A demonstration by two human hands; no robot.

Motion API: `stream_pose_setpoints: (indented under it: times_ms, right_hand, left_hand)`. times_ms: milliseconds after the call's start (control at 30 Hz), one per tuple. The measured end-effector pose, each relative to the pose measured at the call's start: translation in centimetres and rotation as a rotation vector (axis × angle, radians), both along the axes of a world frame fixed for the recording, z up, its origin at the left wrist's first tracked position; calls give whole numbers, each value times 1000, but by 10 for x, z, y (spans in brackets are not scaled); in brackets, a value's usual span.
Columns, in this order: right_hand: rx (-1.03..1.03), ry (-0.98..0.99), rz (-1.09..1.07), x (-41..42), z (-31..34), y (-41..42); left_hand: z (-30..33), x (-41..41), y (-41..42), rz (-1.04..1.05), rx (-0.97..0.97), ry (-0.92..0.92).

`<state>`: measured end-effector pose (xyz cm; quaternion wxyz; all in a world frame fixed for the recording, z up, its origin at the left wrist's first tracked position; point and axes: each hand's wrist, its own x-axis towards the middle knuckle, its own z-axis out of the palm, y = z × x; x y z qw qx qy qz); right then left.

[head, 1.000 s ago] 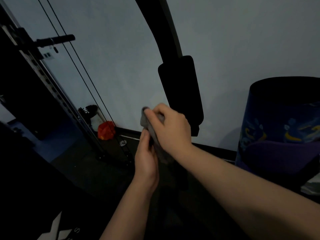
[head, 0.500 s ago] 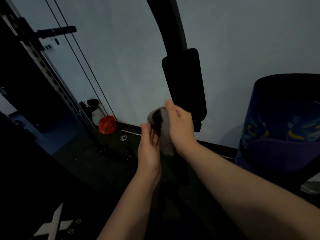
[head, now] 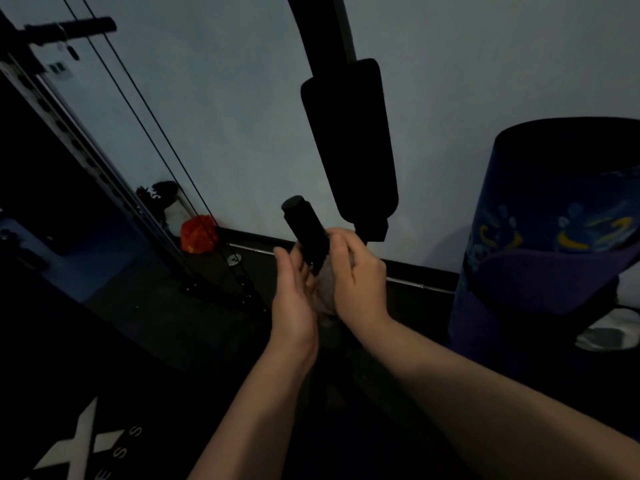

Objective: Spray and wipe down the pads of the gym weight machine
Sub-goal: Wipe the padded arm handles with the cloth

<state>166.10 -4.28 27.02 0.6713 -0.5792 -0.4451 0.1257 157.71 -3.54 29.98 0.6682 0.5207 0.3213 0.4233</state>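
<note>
A black foam-covered handle (head: 305, 226) of the weight machine sticks up and to the left between my hands. A grey cloth (head: 326, 289) is wrapped round its lower part. My right hand (head: 360, 282) grips the cloth round the handle, fingers curled. My left hand (head: 294, 299) presses its palm and fairly straight fingers against the cloth from the left. Just behind, a long black pad (head: 349, 143) hangs on the machine's dark arm (head: 322, 26).
Two cables (head: 145, 109) and a perforated upright (head: 69, 133) slant down at the left. A red object (head: 198, 233) lies by the wall. A blue and purple patterned rolled mat (head: 554, 237) stands at the right. A dark surface with an X logo (head: 86, 441) fills the lower left.
Both hands slid the cloth down the handle, baring its black top end. The view has tilted, so the pad sits higher in frame.
</note>
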Motion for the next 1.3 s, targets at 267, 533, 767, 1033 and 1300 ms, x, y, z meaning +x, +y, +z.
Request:
stream_pose_setpoints:
  times_ms: [267, 533, 767, 1033, 1300]
  right_hand:
    - [39, -90, -53, 2, 7, -13]
    - [-122, 216, -330, 4, -68, -29]
    - [-239, 657, -223, -14, -58, -5]
    - [-493, 769, 209, 28, -63, 10]
    - [-541, 858, 45, 13, -105, -2]
  left_hand:
    - [-13, 10, -6, -16, 4, 2]
    - [-49, 11, -15, -14, -76, 117]
    - [-70, 7, -12, -64, -209, 109]
    - [-79, 13, -18, -17, -187, 134]
    - [-92, 21, -11, 25, -301, 161]
